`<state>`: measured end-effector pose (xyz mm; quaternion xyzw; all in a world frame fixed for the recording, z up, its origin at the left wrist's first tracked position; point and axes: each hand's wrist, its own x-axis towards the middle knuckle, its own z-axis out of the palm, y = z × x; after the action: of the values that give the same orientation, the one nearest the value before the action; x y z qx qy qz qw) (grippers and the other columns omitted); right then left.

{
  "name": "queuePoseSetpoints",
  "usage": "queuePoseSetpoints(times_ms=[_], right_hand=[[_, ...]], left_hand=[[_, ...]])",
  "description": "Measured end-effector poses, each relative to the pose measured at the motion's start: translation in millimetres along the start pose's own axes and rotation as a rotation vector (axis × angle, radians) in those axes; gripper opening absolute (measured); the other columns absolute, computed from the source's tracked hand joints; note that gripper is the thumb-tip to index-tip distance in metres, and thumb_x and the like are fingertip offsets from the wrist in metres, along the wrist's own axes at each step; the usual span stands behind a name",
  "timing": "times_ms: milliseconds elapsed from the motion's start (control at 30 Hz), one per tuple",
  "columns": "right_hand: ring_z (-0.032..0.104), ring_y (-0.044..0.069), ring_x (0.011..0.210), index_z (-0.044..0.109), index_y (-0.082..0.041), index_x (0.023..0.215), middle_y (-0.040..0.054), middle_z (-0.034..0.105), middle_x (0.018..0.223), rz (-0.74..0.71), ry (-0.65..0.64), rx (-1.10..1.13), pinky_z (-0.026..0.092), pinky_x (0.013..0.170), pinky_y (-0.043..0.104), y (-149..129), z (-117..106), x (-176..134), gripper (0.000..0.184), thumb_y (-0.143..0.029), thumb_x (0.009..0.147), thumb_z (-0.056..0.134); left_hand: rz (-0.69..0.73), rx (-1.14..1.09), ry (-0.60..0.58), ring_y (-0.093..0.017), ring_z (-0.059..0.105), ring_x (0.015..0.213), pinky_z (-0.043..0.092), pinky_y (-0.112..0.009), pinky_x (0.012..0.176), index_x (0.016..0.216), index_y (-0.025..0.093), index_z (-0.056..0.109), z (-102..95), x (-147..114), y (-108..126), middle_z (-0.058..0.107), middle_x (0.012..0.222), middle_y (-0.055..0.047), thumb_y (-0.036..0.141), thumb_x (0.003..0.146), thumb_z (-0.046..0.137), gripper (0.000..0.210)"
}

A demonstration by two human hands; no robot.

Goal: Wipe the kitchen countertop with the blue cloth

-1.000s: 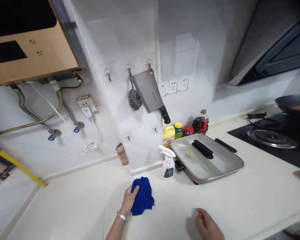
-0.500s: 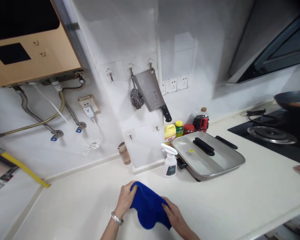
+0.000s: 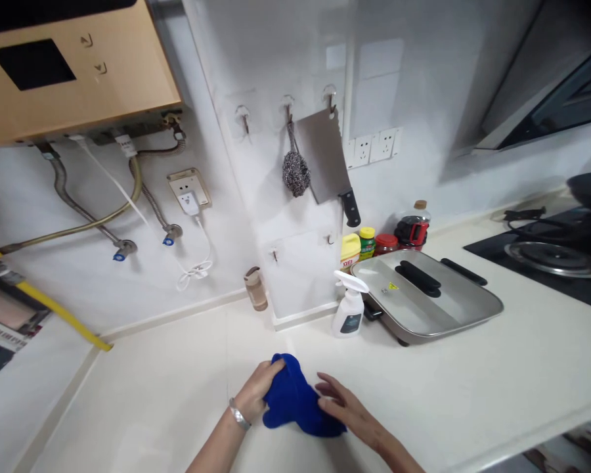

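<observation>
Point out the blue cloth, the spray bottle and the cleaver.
Blue cloth [image 3: 295, 396]: head view, middle of its fabric.
Spray bottle [image 3: 349, 315]: head view, its white body.
Cleaver [image 3: 324, 156]: head view, flat of its blade.

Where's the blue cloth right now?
In the head view, the blue cloth is low, near the middle, over the counter: the left hand grips one end, and the right hand is at the other.
</observation>
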<state>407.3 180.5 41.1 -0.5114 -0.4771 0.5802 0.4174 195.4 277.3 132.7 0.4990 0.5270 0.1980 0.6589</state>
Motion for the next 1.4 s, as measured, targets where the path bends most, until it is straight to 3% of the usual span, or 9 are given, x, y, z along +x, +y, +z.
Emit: queuePoseSetpoints(times_ms=[100, 200, 300, 433, 700, 900, 1067, 1200, 1400], right_hand=[[0.034, 0.031, 0.139, 0.028, -0.025, 0.151, 0.0136, 0.040, 0.150, -0.161, 0.008, -0.013, 0.028, 0.115, 0.051, -12, 34, 0, 0.098, -0.062, 0.074, 0.075], [0.054, 0.029, 0.117, 0.041, -0.022, 0.143, 0.0110, 0.058, 0.130, -0.272, 0.045, -0.036, 0.043, 0.102, 0.045, -35, 56, 12, 0.079, -0.061, 0.080, 0.070], [0.060, 0.021, 0.078, 0.062, -0.018, 0.112, 0.0033, 0.066, 0.088, -0.247, -0.089, -0.044, 0.049, 0.071, 0.033, -58, 51, 24, 0.049, -0.061, 0.088, 0.057], [0.054, 0.017, 0.071, 0.061, -0.019, 0.098, 0.0000, 0.061, 0.081, -0.240, -0.164, -0.174, 0.043, 0.063, 0.028, -84, 31, 28, 0.041, -0.058, 0.094, 0.049], [0.061, 0.022, 0.088, 0.054, -0.023, 0.113, 0.0049, 0.065, 0.095, -0.482, 0.078, -0.639, 0.049, 0.083, 0.038, -133, 32, 58, 0.037, -0.048, 0.102, 0.030], [0.062, 0.025, 0.104, 0.053, -0.022, 0.131, 0.0109, 0.065, 0.115, -0.654, -0.039, -0.864, 0.052, 0.090, 0.041, -104, 43, 36, 0.041, -0.038, 0.103, 0.028], [0.067, 0.024, 0.090, 0.069, -0.026, 0.107, 0.0050, 0.071, 0.099, -0.416, -0.252, -0.921, 0.054, 0.087, 0.037, -24, 43, -19, 0.037, -0.048, 0.102, 0.038], [0.066, 0.024, 0.101, 0.067, -0.025, 0.116, 0.0086, 0.069, 0.113, -0.436, -0.068, -0.808, 0.055, 0.091, 0.037, 29, 31, -36, 0.040, -0.046, 0.102, 0.035], [0.065, 0.027, 0.107, 0.064, -0.026, 0.123, 0.0099, 0.068, 0.116, -0.458, 0.107, -0.867, 0.057, 0.092, 0.042, 86, 15, -32, 0.039, -0.044, 0.101, 0.038]], left_hand=[[0.024, -0.021, -0.085, -0.017, 0.062, 0.069, 0.051, -0.028, 0.069, 0.084, 0.015, 0.063, -2.3, -8, 4, 0.067, 0.076, -0.005, 0.060, 0.070, 0.067, 0.047], [0.077, 0.065, -0.174, -0.016, 0.061, 0.069, 0.048, -0.026, 0.066, 0.083, 0.014, 0.067, -16.3, -18, 20, 0.068, 0.076, -0.004, 0.051, 0.069, 0.071, 0.039], [0.119, 0.194, -0.231, -0.015, 0.057, 0.064, 0.043, -0.023, 0.059, 0.077, 0.014, 0.071, -41.8, -28, 45, 0.068, 0.070, -0.001, 0.042, 0.069, 0.074, 0.029], [0.261, 0.537, -0.305, -0.016, 0.059, 0.066, 0.042, -0.023, 0.060, 0.086, 0.017, 0.075, -76.5, -36, 75, 0.072, 0.077, 0.000, 0.042, 0.080, 0.065, 0.028], [0.577, 0.820, -0.052, -0.021, 0.065, 0.088, 0.042, -0.026, 0.086, 0.100, 0.028, 0.076, -111.8, -37, 101, 0.074, 0.093, 0.000, 0.030, 0.085, 0.062, 0.020], [0.481, 0.900, -0.008, -0.024, 0.063, 0.109, 0.041, -0.031, 0.100, 0.115, 0.038, 0.071, -117.4, -65, 36, 0.072, 0.115, 0.001, 0.033, 0.086, 0.061, 0.031], [0.217, 1.064, -0.168, -0.033, 0.065, 0.107, 0.049, -0.041, 0.091, 0.118, 0.036, 0.071, -133.0, -87, -31, 0.073, 0.112, -0.005, 0.042, 0.072, 0.073, 0.046], [0.247, 0.929, -0.046, -0.029, 0.063, 0.112, 0.047, -0.041, 0.099, 0.132, 0.029, 0.061, -106.3, -69, -56, 0.071, 0.118, -0.007, 0.049, 0.088, 0.053, 0.049], [0.431, 0.912, 0.269, -0.039, 0.007, 0.149, 0.005, -0.066, 0.119, 0.149, 0.030, 0.039, 12.7, 4, -130, 0.019, 0.162, -0.011, 0.047, 0.089, 0.056, 0.065]])
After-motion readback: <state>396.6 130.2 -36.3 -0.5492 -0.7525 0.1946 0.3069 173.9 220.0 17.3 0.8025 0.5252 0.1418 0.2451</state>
